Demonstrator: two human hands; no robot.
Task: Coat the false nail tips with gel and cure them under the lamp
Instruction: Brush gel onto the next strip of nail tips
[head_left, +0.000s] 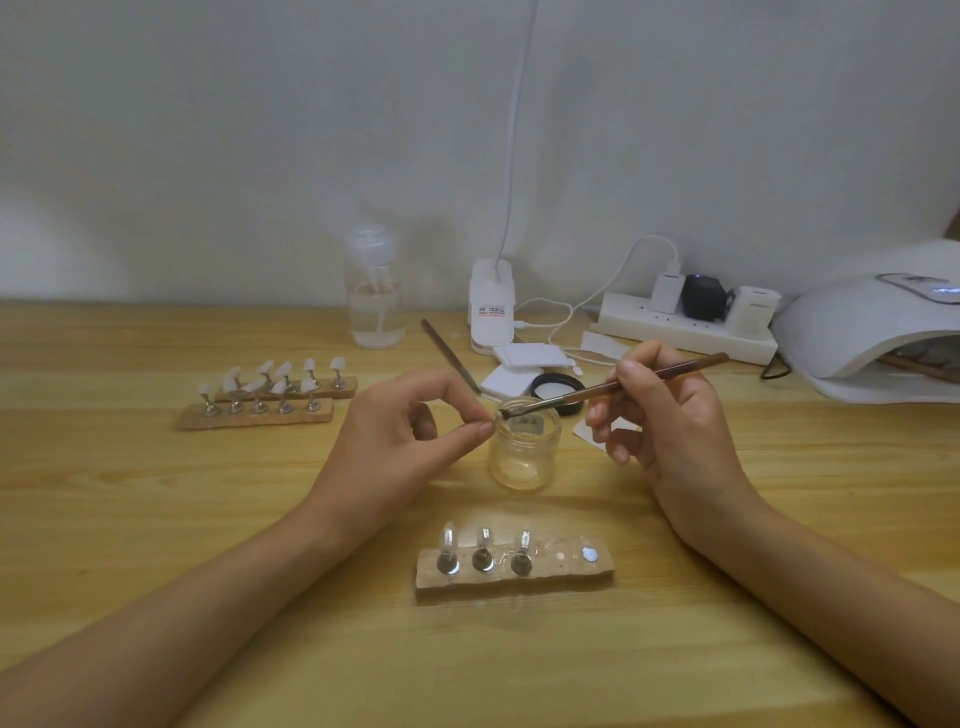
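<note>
The right hand (670, 421) grips the brush (623, 382) pen-fashion, its shaft slanting down from the right so the bristles meet the pinched fingertips of the left hand (405, 431) over the mouth of the jar (524, 452). What they pinch is too small to tell, though it is likely a nail tip (490, 420). The lamp (857, 332) sits toward the worktop's far right corner, nearer the right hand.

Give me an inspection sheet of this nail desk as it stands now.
Surface: wooden table, pale grain.
Job's things: open glass jar; near stand holding three nail tips; two far stands with tips; lamp at right.
Clutter: pump bottle, spare brush, white pads, black lid.
Hands: right hand grips brush, bristles at jar rim; left hand has fingers pinched beside them, contents too small to tell.
Cables: white cable runs to power strip by the wall.
Surroundings: white wall.
</note>
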